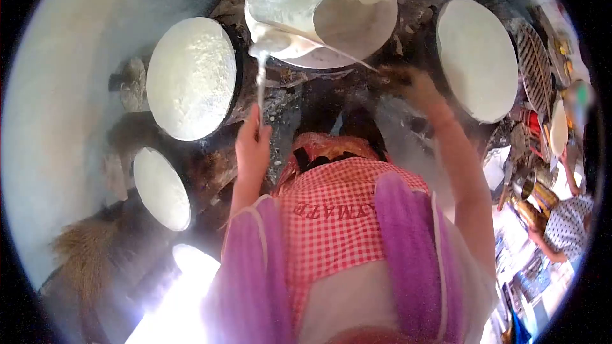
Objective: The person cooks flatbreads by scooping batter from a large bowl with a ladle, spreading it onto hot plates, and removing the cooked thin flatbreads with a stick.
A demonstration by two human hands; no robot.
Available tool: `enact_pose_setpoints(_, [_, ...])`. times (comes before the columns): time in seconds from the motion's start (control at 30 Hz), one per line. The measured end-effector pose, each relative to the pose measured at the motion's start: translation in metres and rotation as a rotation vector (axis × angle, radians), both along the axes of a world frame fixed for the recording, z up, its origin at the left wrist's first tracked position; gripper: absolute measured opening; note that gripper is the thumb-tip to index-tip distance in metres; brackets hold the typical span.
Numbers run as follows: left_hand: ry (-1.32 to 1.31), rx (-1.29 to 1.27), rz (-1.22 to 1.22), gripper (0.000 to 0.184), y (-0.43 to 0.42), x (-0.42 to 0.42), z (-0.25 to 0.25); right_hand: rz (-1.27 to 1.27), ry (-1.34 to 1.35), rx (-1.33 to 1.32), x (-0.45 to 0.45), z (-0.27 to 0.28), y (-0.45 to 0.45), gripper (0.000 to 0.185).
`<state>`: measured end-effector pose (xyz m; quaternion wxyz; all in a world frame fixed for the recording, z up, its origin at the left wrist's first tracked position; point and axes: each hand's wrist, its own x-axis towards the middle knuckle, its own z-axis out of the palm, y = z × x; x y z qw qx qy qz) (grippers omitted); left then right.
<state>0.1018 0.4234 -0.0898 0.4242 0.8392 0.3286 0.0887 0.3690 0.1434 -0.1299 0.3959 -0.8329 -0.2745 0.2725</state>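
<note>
1. Pale wall (70, 89) is curving along the left, and white pans (191, 79) are flanking a large griddle (322, 59).
2. I am watching the left hand (253, 145), its fingers clamping on a white tool (260, 83) whose blurred head is sitting at the griddle's near edge.
3. One thin sheet (294, 43) is rising partly off the griddle's near side, narrowing toward the right hand (413, 86).
4. Those fingers are blurring beside its tip; I cannot tell whether they are closing on it.
5. Another person (567, 229) is showing far right.
</note>
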Motion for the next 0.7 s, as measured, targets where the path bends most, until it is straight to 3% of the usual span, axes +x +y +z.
enact_pose_setpoints(0.17, [0.018,0.009,-0.344,0.051,0.001,-0.003,-0.028,-0.174,-0.106,-0.526,-0.122,-0.024,-0.051,0.052])
enact_pose_setpoints(0.2, [-0.090,-0.023,-0.421,0.051,0.006,0.009,-0.045,-0.260,-0.079,-0.593,-0.142,-0.044,-0.050,0.054])
enact_pose_setpoints(0.27, [-0.274,-0.132,-0.470,0.048,0.017,0.024,-0.062,-0.715,0.148,-0.361,-0.170,-0.121,-0.022,0.059])
enact_pose_setpoints(0.3, [-0.239,-0.527,-0.344,0.046,0.023,0.022,-0.039,-0.865,0.227,-0.128,-0.174,-0.135,0.004,0.062])
enact_pose_setpoints(0.33, [-0.186,-0.912,-0.213,0.045,0.030,0.018,-0.007,-0.840,0.318,0.094,-0.170,-0.089,0.049,0.062])
enact_pose_setpoints(0.37, [-0.323,-0.947,-0.173,0.045,0.035,0.010,0.019,-0.806,0.410,0.328,-0.167,-0.059,0.092,0.063])
enact_pose_setpoints(0.43, [-0.536,-0.894,-0.081,0.046,0.053,-0.003,0.056,-0.627,0.342,0.417,-0.150,-0.069,0.166,0.053])
enact_pose_setpoints(0.47, [-0.564,-0.848,-0.001,0.048,0.062,-0.005,0.067,-0.556,0.296,0.221,-0.150,-0.033,0.198,0.047])
enact_pose_setpoints(0.57, [-0.621,-0.911,0.151,0.043,0.093,-0.031,0.066,-0.619,0.763,0.424,-0.155,-0.055,0.261,0.039])
enact_pose_setpoints(0.63, [-0.621,-0.890,0.223,0.041,0.111,-0.059,0.056,-0.733,0.724,0.476,-0.170,-0.067,0.259,0.036])
enact_pose_setpoints(0.7, [-0.576,-0.871,0.346,0.039,0.118,-0.090,0.050,-0.718,0.791,0.505,-0.192,-0.036,0.214,0.035])
